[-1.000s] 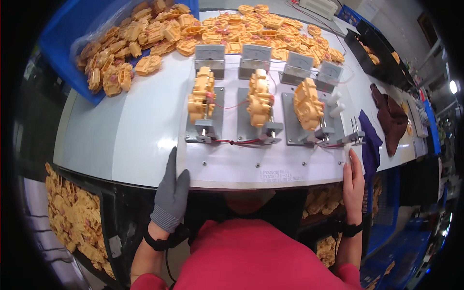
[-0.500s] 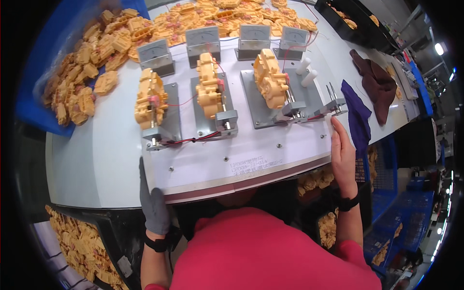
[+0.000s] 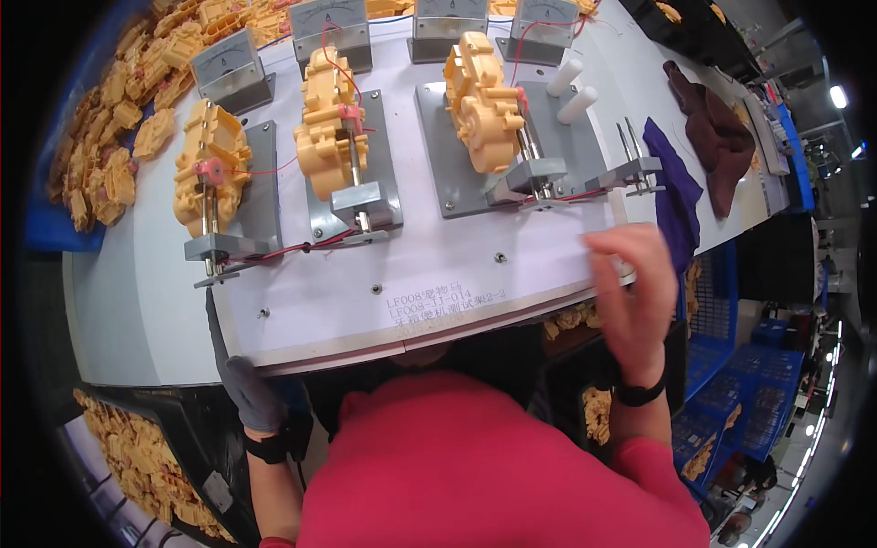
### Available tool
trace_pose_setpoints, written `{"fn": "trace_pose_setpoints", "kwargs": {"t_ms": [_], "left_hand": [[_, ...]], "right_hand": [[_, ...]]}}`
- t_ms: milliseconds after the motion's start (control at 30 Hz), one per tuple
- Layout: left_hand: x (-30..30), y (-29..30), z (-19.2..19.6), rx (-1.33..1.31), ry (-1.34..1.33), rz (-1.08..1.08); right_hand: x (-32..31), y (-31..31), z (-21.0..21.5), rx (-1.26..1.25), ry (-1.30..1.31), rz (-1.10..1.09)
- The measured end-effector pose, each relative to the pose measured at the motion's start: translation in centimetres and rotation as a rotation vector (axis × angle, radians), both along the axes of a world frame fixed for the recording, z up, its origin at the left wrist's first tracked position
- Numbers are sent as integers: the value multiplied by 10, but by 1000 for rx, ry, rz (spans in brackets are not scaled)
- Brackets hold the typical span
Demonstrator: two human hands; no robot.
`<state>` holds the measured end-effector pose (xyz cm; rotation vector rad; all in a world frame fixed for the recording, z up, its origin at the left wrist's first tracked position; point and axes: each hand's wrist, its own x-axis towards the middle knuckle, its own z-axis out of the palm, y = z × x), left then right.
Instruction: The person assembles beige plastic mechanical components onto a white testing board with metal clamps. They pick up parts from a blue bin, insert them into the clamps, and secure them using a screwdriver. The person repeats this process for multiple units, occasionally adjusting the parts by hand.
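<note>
A white test board (image 3: 429, 274) lies on the bench in front of me. It carries three grey plates, and a yellow plastic gearbox is clamped on each: left (image 3: 210, 164), middle (image 3: 327, 137), right (image 3: 480, 100). A fourth clamp (image 3: 630, 171) at the right end holds nothing. My left hand (image 3: 242, 388), in a grey glove, grips the board's front left corner, with one finger lying up along its edge. My right hand (image 3: 630, 292) is bare and blurred. It hovers over the board's front right corner with fingers apart and nothing in it.
Grey dial meters (image 3: 224, 64) stand behind the plates, and two white cylinders (image 3: 571, 87) stand near the empty clamp. A purple cloth (image 3: 671, 192) and a brown cloth (image 3: 713, 128) lie to the right. Loose yellow parts (image 3: 100, 155) are heaped at the left, with more in bins (image 3: 137, 466) under the bench.
The board now sits closer and larger in view. My right hand has let go of the board's right edge and moved off it. My left hand stays at the left corner.
</note>
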<state>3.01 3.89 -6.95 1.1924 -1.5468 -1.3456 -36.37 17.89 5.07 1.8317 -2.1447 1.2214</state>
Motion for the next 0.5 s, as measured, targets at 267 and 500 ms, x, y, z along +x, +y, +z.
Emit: {"fn": "trace_pose_setpoints", "kwargs": {"t_ms": [267,500], "left_hand": [[-21,-9,13,-295,-192,43],[-34,-11,16,-375,-194,60]], "right_hand": [[16,-33,-13,154,18,201],[21,-35,-17,168,-79,166]]}}
